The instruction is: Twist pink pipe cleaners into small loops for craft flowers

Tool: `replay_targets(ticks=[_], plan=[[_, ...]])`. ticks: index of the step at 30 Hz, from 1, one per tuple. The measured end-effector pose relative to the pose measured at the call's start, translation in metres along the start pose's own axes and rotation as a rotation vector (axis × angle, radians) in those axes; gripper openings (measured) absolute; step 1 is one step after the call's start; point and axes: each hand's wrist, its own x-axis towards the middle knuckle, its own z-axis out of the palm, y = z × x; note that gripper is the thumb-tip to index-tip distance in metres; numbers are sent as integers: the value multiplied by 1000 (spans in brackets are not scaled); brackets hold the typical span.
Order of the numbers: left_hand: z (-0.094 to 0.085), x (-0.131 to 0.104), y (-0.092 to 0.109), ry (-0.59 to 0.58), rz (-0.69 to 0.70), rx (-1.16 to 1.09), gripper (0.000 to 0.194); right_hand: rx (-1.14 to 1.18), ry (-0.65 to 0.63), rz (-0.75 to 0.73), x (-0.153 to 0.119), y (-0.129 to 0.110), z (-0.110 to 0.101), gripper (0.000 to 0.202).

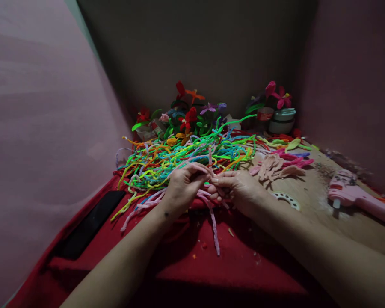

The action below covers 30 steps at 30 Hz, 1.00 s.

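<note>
Both my hands meet at the middle, just in front of a large heap of coloured fuzzy stems [179,156]. My left hand [184,184] is closed, thumb and fingers pinching a pale pink stem [210,157] that sticks up between the hands. Against it, my right hand [239,187] pinches the same stem, its lower fingers curled beneath. Other pale pink stems [214,226] hang over the red cloth [192,265] below my hands.
A black phone [91,222] lies at the left. Fuzzy flowers [189,117] stand behind the heap. To the right are beige looped pieces [274,168], a white ring with holes [287,199] and a pink glue gun [346,190] on a wooden board [314,218].
</note>
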Motion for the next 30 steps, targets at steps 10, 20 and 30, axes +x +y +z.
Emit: replay_targets(ticks=[10,20,30], plan=[[-23,3,1,-162,655,770,13,-295,-86,-126,-6,-6,2,17],[-16,-3,7,-254,-318,-11,12,-1229,126,-872,-20,6,7,17],[-22,-1,21,-129,-329,-419,9,-653,97,-627,-27,-5,15,14]])
